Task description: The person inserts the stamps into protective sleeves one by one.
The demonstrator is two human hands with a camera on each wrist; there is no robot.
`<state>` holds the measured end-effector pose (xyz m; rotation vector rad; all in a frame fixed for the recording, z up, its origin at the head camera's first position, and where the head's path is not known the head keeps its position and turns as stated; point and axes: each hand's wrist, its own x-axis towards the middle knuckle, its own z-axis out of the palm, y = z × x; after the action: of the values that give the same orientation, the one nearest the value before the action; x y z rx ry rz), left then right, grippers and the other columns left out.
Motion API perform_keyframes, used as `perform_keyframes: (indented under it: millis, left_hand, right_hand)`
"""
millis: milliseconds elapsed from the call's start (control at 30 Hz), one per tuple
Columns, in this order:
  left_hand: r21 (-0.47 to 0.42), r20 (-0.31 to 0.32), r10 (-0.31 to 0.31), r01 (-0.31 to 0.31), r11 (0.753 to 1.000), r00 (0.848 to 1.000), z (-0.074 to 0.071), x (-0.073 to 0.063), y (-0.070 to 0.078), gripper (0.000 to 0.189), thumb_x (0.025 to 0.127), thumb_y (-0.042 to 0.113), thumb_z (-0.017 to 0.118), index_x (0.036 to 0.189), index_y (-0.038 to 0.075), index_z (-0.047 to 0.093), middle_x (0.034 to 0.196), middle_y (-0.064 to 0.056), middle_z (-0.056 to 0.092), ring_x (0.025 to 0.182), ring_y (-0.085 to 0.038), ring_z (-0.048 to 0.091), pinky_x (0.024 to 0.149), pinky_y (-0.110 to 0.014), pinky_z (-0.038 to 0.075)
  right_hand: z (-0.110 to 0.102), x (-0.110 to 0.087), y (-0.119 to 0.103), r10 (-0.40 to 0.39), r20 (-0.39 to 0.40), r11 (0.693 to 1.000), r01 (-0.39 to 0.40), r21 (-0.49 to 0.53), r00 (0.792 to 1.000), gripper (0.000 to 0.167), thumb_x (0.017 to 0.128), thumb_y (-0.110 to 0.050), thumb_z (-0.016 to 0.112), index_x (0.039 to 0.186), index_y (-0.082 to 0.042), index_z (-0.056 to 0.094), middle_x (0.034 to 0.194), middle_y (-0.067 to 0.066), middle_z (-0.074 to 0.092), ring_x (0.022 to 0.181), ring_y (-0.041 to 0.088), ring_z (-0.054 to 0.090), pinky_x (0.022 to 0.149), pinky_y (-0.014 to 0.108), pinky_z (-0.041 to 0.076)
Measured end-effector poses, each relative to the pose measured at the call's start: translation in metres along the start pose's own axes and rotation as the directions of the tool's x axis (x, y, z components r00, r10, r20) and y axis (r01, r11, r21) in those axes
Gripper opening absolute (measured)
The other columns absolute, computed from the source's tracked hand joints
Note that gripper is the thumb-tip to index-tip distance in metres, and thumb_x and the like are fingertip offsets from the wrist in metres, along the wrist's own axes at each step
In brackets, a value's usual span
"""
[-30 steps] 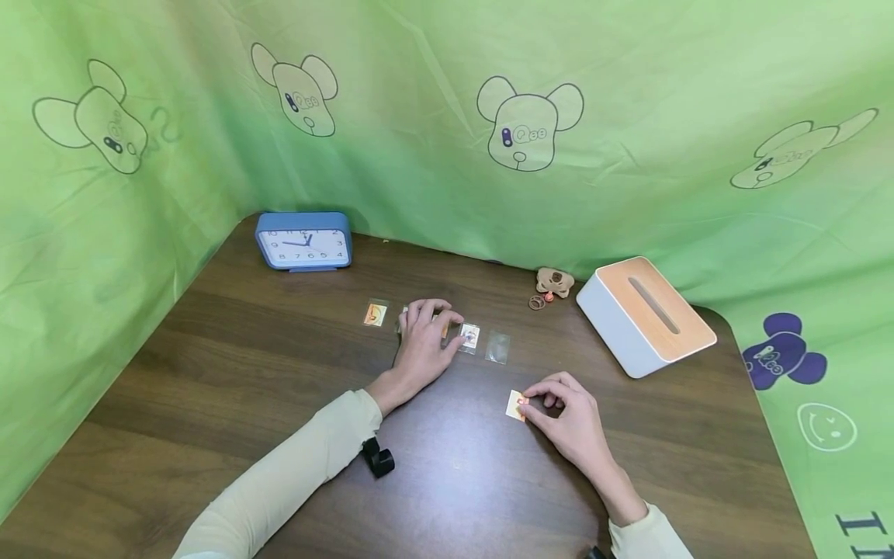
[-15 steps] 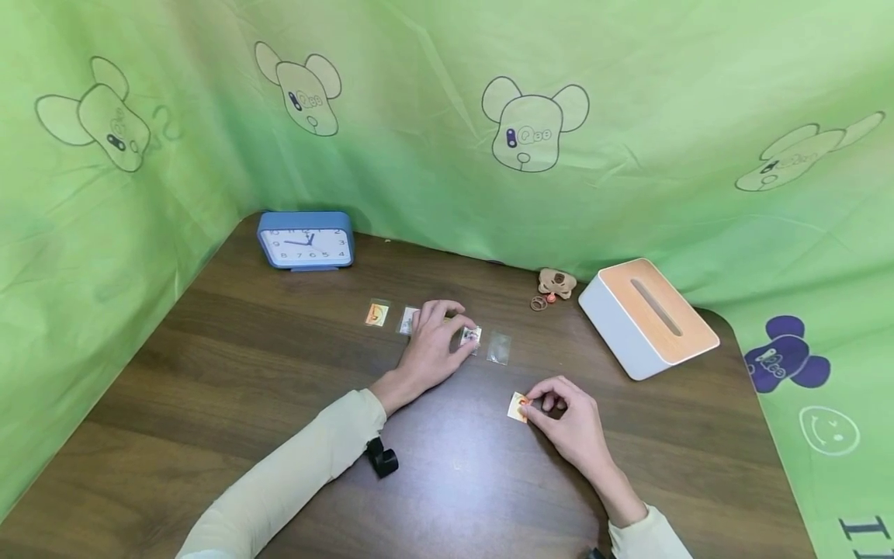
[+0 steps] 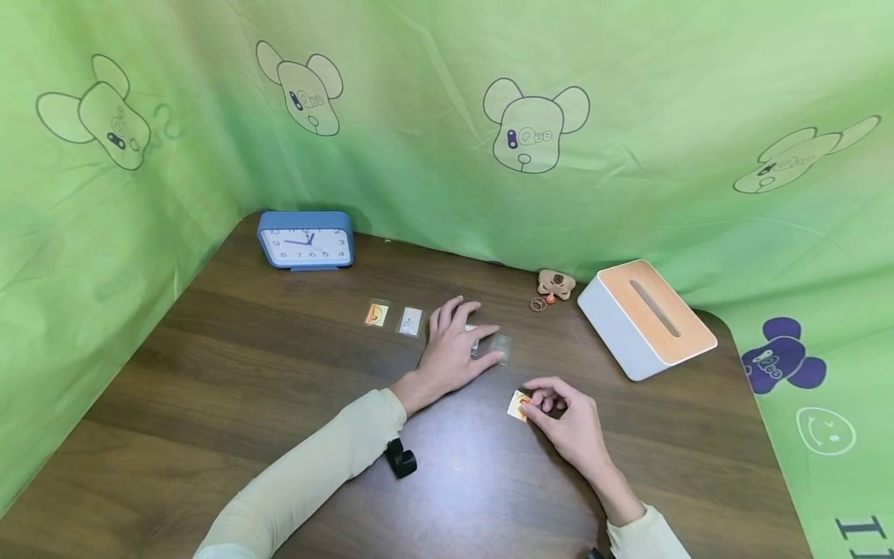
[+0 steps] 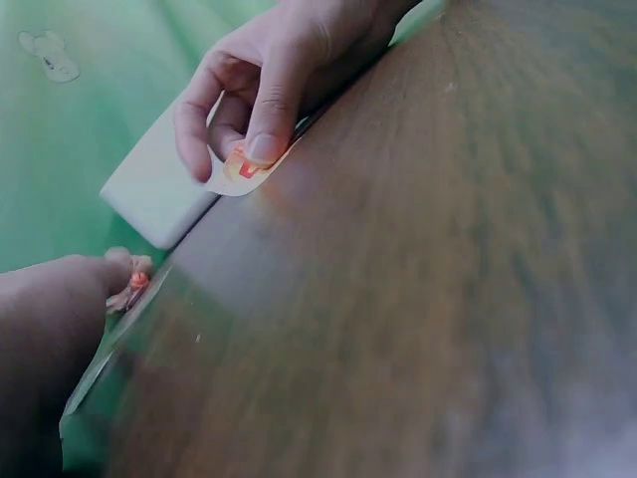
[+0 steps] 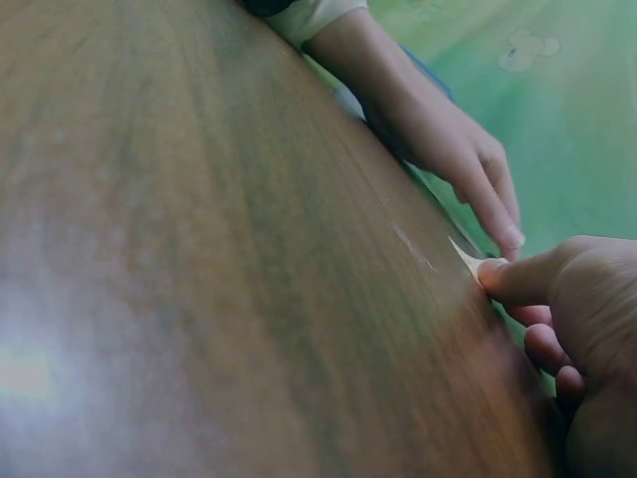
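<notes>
My left hand [image 3: 450, 351] is spread low over a row of small clear plastic sleeves, its fingers loosely bent. Its thumb tip overlaps the left part of a clear sleeve [image 3: 502, 351] with no picture in it, at the row's right end. Partly covered by the fingers is a sleeve with a printed card [image 3: 474, 341]. Further left lie a sleeved orange card [image 3: 376, 314] and a sleeved whitish card [image 3: 410, 321]. My right hand [image 3: 574, 427] pinches a small white-and-orange card [image 3: 518, 405] between thumb and index finger; its curved edge shows in the left wrist view.
A blue clock [image 3: 306, 241] stands at the back left of the wooden table [image 3: 209, 404]. At the back right are a white tissue box [image 3: 628, 334] with a wooden lid and a brown bear-shaped keychain [image 3: 556, 284]. A green printed curtain [image 3: 419, 155] hangs behind.
My left hand has moved right along the row, uncovering the whitish card and reaching the clear end sleeve, with its fingers spreading. My right hand stays nearly still with its card.
</notes>
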<state>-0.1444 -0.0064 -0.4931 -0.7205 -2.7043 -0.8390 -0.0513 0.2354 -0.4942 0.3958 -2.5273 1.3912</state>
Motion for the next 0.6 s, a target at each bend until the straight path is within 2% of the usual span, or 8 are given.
perform_keyframes:
  millis: [133, 233, 600]
  left_hand:
    - [0.095, 0.043, 0.005, -0.009, 0.995, 0.999, 0.0027, 0.0010, 0.0008, 0.056, 0.099, 0.061, 0.076, 0.142, 0.026, 0.077, 0.172, -0.018, 0.042, 0.162, -0.049, 0.025, 0.130, -0.068, 0.020]
    - [0.124, 0.040, 0.026, -0.031, 0.992, 0.999, 0.0025, 0.0001, 0.0001, 0.054, 0.098, 0.061, 0.078, 0.140, 0.027, 0.079, 0.173, -0.018, 0.042, 0.163, -0.049, 0.025, 0.131, -0.068, 0.020]
    - [0.009, -0.010, 0.096, -0.096, 0.995, 0.995, 0.0005, -0.0033, 0.0000, 0.036, 0.097, 0.043, 0.086, 0.124, 0.019, 0.086, 0.164, -0.019, 0.053, 0.161, -0.045, 0.033, 0.130, -0.065, 0.026]
  right_hand:
    - [-0.0008, -0.0003, 0.0006, -0.026, 0.006, 1.000, 0.026, -0.002, 1.000, 0.039, 0.080, 0.008, 0.095, 0.110, -0.014, 0.083, 0.082, -0.003, 0.071, 0.072, 0.010, 0.060, 0.065, 0.019, 0.048]
    - [-0.0011, -0.0004, 0.0006, -0.031, 0.010, 0.999, 0.031, -0.006, 0.999, 0.039, 0.081, 0.008, 0.094, 0.111, -0.014, 0.083, 0.083, -0.003, 0.071, 0.073, 0.010, 0.060, 0.065, 0.019, 0.048]
    - [-0.0006, -0.0008, 0.0018, -0.060, 0.008, 0.998, 0.060, -0.014, 0.998, 0.038, 0.080, 0.009, 0.094, 0.110, -0.013, 0.084, 0.084, -0.002, 0.071, 0.073, 0.012, 0.060, 0.065, 0.018, 0.048]
